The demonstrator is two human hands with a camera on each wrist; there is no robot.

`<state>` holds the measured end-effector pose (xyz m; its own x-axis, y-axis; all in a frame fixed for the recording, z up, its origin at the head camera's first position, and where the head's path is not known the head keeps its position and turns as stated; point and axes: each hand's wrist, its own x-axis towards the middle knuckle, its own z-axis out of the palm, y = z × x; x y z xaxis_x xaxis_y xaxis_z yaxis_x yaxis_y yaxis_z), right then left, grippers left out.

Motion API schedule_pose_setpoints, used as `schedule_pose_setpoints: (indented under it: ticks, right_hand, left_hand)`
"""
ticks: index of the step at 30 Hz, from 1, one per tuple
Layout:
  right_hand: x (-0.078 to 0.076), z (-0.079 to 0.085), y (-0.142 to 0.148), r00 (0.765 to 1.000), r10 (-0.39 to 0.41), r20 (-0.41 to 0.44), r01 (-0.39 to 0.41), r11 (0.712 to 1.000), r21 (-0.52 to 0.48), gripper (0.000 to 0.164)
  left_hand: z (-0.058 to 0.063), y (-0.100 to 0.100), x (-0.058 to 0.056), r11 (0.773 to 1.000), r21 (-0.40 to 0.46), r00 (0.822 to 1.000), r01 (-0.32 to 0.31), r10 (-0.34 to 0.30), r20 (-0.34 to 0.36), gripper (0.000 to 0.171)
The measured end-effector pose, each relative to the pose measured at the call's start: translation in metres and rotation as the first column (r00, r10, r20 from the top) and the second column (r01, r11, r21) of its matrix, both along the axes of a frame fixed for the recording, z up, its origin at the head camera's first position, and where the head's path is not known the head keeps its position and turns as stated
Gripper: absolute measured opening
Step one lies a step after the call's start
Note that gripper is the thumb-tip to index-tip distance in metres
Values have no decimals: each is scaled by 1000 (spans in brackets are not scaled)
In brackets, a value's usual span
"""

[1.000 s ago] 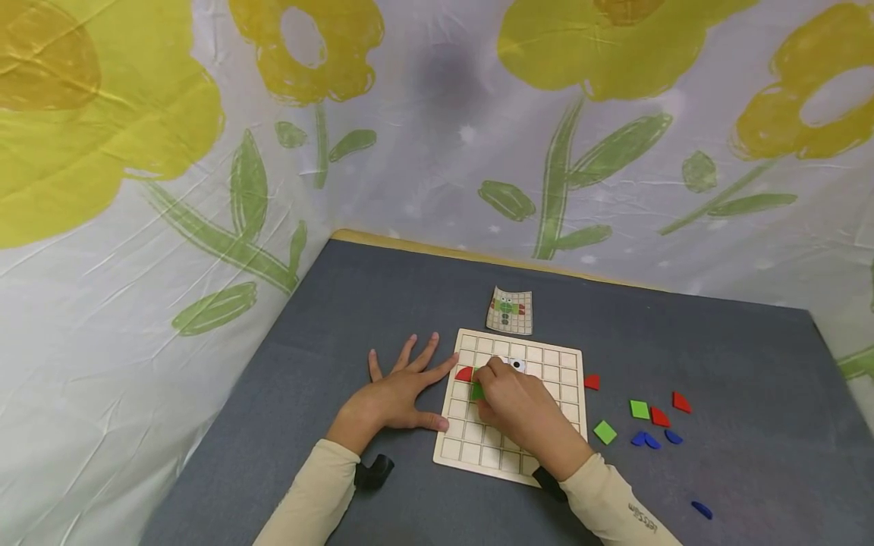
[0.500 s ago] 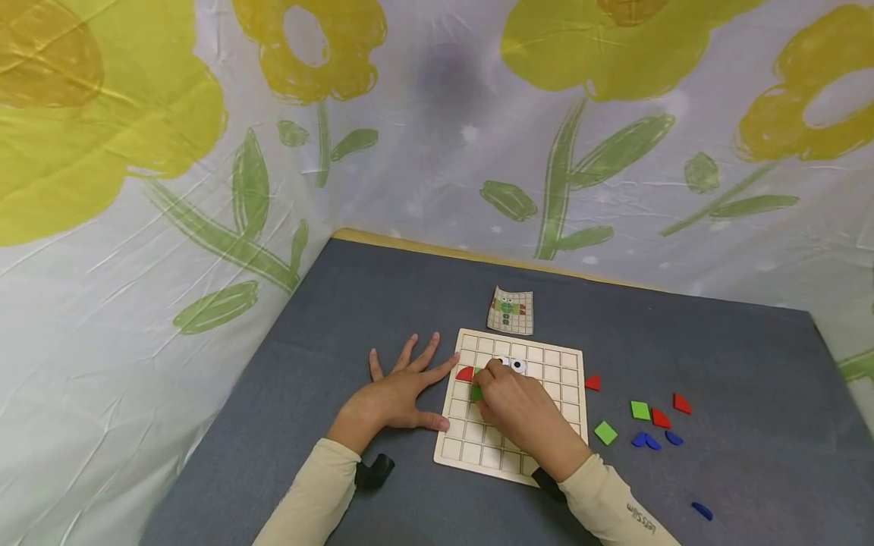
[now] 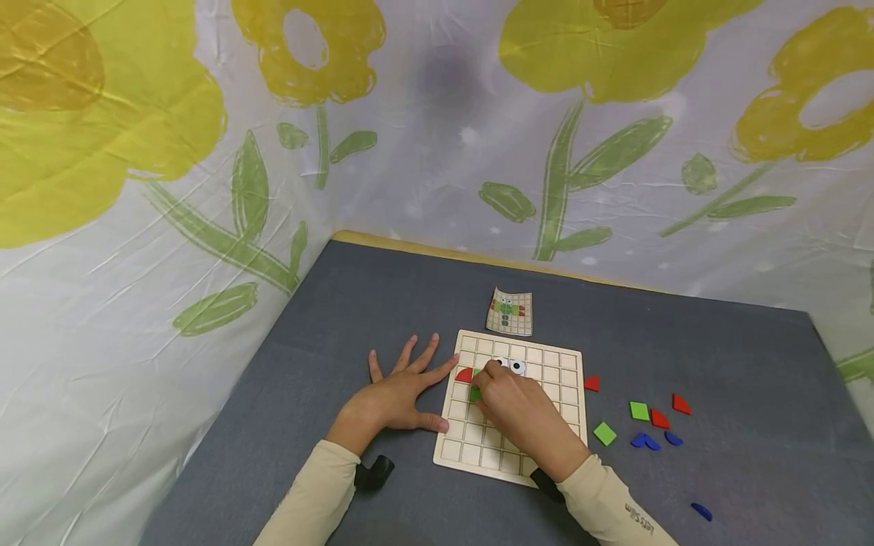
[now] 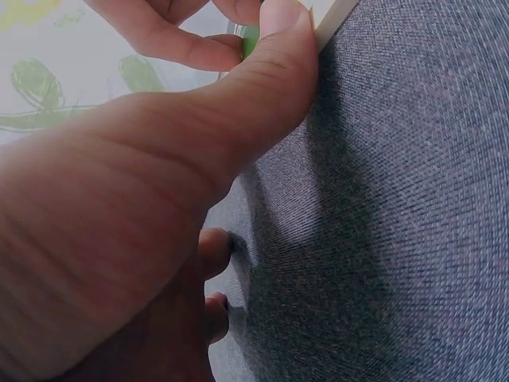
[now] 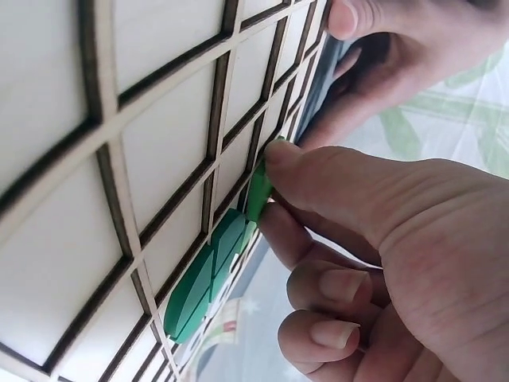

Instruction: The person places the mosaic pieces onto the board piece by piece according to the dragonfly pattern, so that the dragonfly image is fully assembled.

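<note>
A wooden grid board (image 3: pixel 471 453) lies on the dark table. My left hand (image 3: pixel 392 398) is spread at its left side, thumb and index fingertip touching the edge. Over the board, my right hand (image 3: pixel 519 406) pinches a green tile (image 5: pixel 259 192) between thumb and fingers, at a cell near the left side. Dark green curved pieces (image 5: pixel 191 294) sit in the grid close by. A red quarter-round piece (image 3: pixel 464 374) and white eye tiles (image 3: pixel 517 367) are also on the board. The right hand hides part of the grid.
Behind the board lies a pattern card (image 3: pixel 508 312). To the right are loose green squares (image 3: pixel 605 433), red quarter-rounds (image 3: pixel 680 403) and several blue pieces (image 3: pixel 673 437), one blue piece (image 3: pixel 701 511) nearer the front. A flower-printed cloth (image 3: pixel 423 152) hangs behind the table.
Both hands stay in place. The right fingers, with the green tile, shift only very slightly; the loose pieces have not moved.
</note>
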<state>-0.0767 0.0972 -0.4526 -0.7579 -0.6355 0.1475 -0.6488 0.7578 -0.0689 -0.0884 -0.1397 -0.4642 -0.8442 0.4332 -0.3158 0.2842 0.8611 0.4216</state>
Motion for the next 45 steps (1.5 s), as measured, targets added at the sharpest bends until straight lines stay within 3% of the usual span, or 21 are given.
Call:
schedule_pose_setpoints:
  ticks: [22,32,45]
  right_hand:
    - [2,2,6,998,8,-59,-7,1000,15,17]
    - [0,12,24,998,-69,0,69,996,-54,18]
    - [-7,15,76,979,-192,64,197,975,-103,15]
  left_hand:
    - [0,1,0,1000,-8,1000,3,-3,4,110]
    - [-1,1,0,1000,-20,1000,-1,1,4,110]
    - [-2,3,-1,999,-33,1000,-11,12,11,112]
